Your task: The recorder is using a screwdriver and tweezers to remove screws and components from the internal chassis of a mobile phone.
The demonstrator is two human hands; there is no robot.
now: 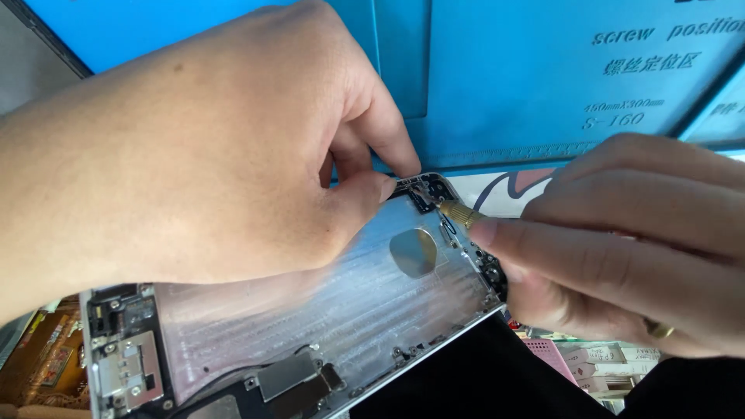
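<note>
An opened phone housing [326, 310] lies tilted in front of me, silver inside, with a round plate [414, 252] near its middle and small metal brackets [128, 368] at its near end. My left hand [194, 155] reaches over it from the left, thumb and forefinger pinching at the far top corner [423, 190]. My right hand [621, 240] comes in from the right and grips a small screwdriver with a brass knurled collar [459, 213], its tip at that same corner. A ring sits on one right finger [660, 330].
A blue work mat [504, 77] with printed markings stands behind the phone. A brown circuit part [43, 349] lies at the lower left. A pink and white parts box [590, 361] shows at the lower right, beside dark fabric [481, 372].
</note>
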